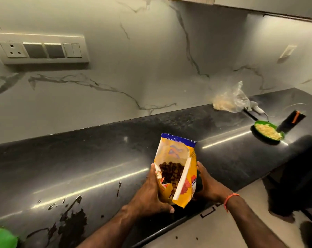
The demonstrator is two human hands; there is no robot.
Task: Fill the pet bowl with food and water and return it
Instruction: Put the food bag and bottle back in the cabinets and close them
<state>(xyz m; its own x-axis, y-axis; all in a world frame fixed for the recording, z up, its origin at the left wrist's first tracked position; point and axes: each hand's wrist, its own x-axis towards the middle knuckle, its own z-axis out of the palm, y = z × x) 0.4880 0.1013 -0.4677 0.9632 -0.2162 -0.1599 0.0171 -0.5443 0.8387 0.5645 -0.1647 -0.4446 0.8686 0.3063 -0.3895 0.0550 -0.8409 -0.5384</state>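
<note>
An open yellow pet food bag point(189, 178) with a blue top strip stands upright at the front edge of the black counter point(98, 158). Brown kibble point(171, 171) shows inside its torn mouth. My left hand point(149, 192) grips the bag's left side and my right hand point(208, 183) presses against its right side. A green bowl point(268, 131) holding pale yellowish food sits far right on the counter. A green object point(2, 238) shows at the bottom left corner, cut off by the frame.
A clear plastic bag point(230, 100) of pale food lies against the marble wall at the back right. A dark object with an orange stripe point(293, 120) leans beside the green bowl. Wet patches point(71, 221) mark the counter's front left. A switch panel point(42, 49) is on the wall.
</note>
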